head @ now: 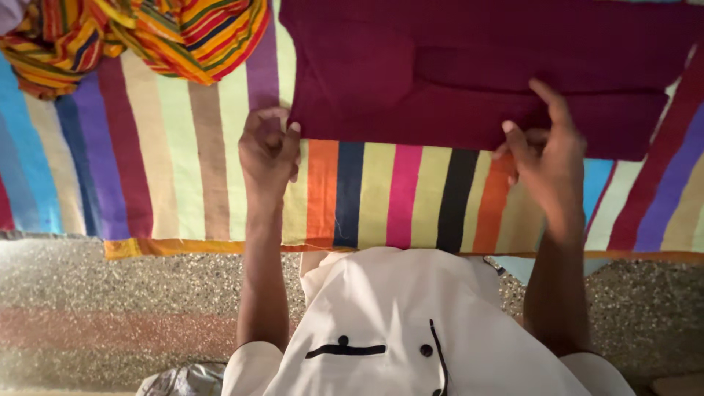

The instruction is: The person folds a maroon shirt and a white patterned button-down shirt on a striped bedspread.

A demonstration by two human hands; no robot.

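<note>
Garment nearest the camera: a white top (411,323) with dark buttons and a dark trim line, worn by the person.
Floor: speckled terrazzo (88,308), grainy, below the cloth's edge.
Left hand (268,150): fingers curled closed, pinching the near left corner of the maroon cloth (469,73).
Right hand (546,158): thumb and fingers closed on the near edge of the maroon cloth, index finger raised and resting on top of it.
Maroon cloth: plain, matte, folded flat into a rough rectangle, lying on the striped sheet (381,191).
Striped sheet: smooth fabric in broad vertical bands of many colours, orange hem.
Far left: a crumpled striped fabric (147,33), orange, yellow and red, bunched on the sheet.
</note>
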